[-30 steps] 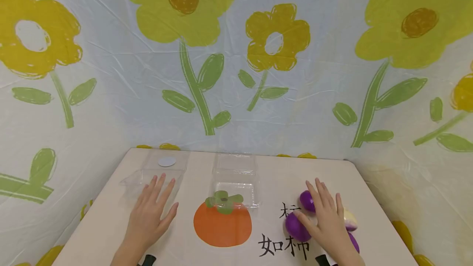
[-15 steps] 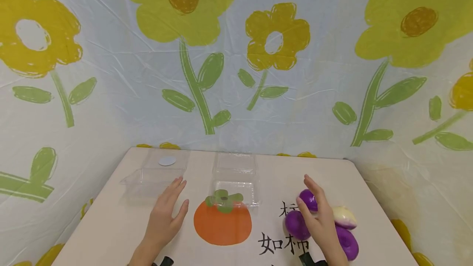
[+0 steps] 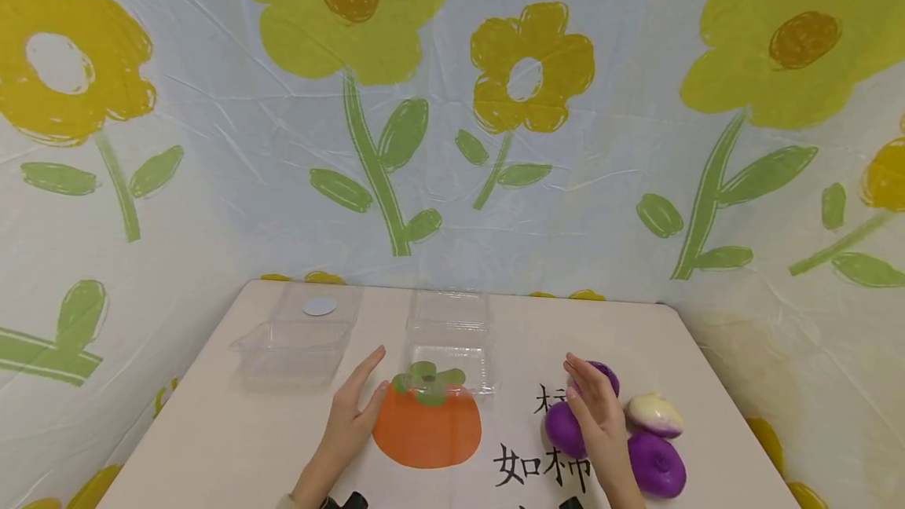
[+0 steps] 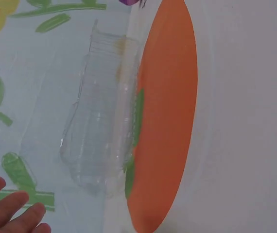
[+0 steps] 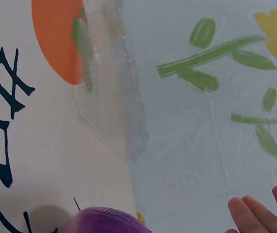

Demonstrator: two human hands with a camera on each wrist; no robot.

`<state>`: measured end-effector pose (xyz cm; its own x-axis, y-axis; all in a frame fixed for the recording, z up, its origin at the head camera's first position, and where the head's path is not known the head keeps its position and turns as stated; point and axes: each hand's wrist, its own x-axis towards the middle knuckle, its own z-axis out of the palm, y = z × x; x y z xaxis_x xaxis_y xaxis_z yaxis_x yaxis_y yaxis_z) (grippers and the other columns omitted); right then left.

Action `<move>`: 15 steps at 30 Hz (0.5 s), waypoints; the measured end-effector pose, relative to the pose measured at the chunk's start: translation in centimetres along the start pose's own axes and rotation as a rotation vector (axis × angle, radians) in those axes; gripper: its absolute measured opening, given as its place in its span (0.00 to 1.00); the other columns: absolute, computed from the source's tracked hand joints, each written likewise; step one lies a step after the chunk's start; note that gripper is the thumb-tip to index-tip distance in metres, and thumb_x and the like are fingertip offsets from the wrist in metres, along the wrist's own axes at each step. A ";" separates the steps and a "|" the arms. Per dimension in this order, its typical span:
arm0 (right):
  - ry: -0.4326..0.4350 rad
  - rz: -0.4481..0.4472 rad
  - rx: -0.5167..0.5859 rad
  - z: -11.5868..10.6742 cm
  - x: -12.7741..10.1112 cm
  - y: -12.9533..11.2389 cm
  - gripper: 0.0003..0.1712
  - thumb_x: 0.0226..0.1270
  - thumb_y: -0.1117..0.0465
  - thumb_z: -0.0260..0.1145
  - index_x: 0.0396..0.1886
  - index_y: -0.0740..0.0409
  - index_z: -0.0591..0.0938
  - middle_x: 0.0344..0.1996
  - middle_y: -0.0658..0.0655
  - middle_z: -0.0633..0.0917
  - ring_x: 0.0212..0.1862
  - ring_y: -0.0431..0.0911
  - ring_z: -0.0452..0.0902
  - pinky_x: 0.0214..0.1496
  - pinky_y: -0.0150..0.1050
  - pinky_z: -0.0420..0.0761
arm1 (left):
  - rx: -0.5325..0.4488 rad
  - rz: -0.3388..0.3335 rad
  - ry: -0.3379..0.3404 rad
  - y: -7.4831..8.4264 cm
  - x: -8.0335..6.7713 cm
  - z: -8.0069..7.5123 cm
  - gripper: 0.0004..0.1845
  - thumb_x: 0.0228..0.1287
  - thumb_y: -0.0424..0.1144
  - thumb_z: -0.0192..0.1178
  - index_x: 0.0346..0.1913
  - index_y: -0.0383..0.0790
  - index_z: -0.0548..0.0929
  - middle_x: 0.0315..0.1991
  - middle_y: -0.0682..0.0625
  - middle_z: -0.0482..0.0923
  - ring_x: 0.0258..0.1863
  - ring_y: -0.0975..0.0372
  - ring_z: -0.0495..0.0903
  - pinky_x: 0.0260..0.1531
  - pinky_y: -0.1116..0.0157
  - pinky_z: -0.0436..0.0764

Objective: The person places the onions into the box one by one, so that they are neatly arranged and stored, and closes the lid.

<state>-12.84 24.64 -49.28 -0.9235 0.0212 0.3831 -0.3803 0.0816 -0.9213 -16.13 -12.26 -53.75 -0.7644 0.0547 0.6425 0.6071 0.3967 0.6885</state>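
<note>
My left hand (image 3: 353,415) is held up with straight fingers, palm turned inward, beside the orange persimmon print. Near its fingertips stands a clear plastic clamshell box (image 3: 488,371) with its lid laid back. My right hand (image 3: 601,430) has its fingers extended and holds nothing; in the head view it overlaps the group of round vegetables. That group has a smooth purple one (image 3: 563,429), another purple one (image 3: 606,378) partly behind the fingers, a larger purple one (image 3: 657,464) with a dimple, and a cream one with a purple base (image 3: 656,414).
A second clear clamshell box (image 3: 293,344) with a round white sticker on its lid sits at the back left. The pale tabletop (image 3: 205,430) carries a persimmon print (image 3: 427,434) and black characters. A flower-printed cloth (image 3: 594,203) surrounds the table's back and sides.
My left hand has moved right, from in front of the left box to beside the persimmon print. The right hand has shifted slightly left, uncovering the vegetables at right. Both palms have turned inward.
</note>
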 end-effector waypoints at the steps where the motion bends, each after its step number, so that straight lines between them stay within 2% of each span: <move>1: 0.008 0.021 -0.001 0.2 -0.1 0.1 0.27 0.77 0.70 0.52 0.72 0.70 0.61 0.71 0.62 0.68 0.71 0.42 0.65 0.66 0.29 0.68 | -0.014 -0.026 -0.003 -0.1 0.0 0.3 0.28 0.63 0.23 0.62 0.67 0.30 0.72 0.65 0.36 0.72 0.65 0.43 0.71 0.66 0.78 0.60; 3: 0.033 0.051 -0.017 0.4 -0.3 0.3 0.27 0.77 0.70 0.53 0.72 0.68 0.62 0.70 0.64 0.68 0.70 0.42 0.66 0.65 0.28 0.69 | -0.061 -0.079 -0.012 -0.3 0.0 0.8 0.28 0.65 0.24 0.61 0.68 0.31 0.71 0.67 0.37 0.71 0.66 0.43 0.70 0.65 0.80 0.59; 6: 0.056 0.076 -0.029 0.6 -0.4 0.7 0.26 0.76 0.72 0.53 0.71 0.67 0.64 0.69 0.62 0.71 0.70 0.41 0.67 0.64 0.27 0.70 | -0.140 -0.174 -0.044 -0.8 -0.1 1.6 0.28 0.68 0.26 0.59 0.70 0.33 0.69 0.69 0.38 0.68 0.69 0.44 0.66 0.64 0.82 0.58; 11: 0.060 0.071 -0.018 0.9 -0.6 1.3 0.25 0.75 0.73 0.53 0.70 0.69 0.65 0.66 0.52 0.75 0.68 0.39 0.69 0.62 0.25 0.71 | -0.237 -0.319 -0.095 -2.0 -0.1 2.5 0.29 0.71 0.30 0.57 0.73 0.31 0.65 0.72 0.36 0.64 0.71 0.45 0.63 0.66 0.76 0.60; 13: 0.040 0.066 0.001 1.3 -0.6 1.4 0.25 0.75 0.72 0.54 0.70 0.71 0.65 0.66 0.55 0.75 0.67 0.38 0.70 0.63 0.27 0.70 | -0.277 -0.359 -0.117 -2.5 -0.1 2.8 0.30 0.72 0.30 0.56 0.73 0.29 0.62 0.72 0.34 0.61 0.72 0.43 0.61 0.67 0.71 0.61; 15: 0.003 0.076 0.023 1.9 -0.6 1.5 0.26 0.75 0.71 0.54 0.70 0.73 0.63 0.68 0.63 0.72 0.68 0.38 0.69 0.64 0.28 0.70 | -0.332 -0.401 -0.139 -2.9 -0.1 3.0 0.30 0.74 0.32 0.55 0.74 0.28 0.60 0.73 0.32 0.58 0.72 0.42 0.59 0.67 0.70 0.61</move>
<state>-12.94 22.87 -51.02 -0.9495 0.0298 0.3124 -0.3105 0.0563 -0.9489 -18.44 -10.65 -56.81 -0.9581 0.0884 0.2724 0.2807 0.1012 0.9544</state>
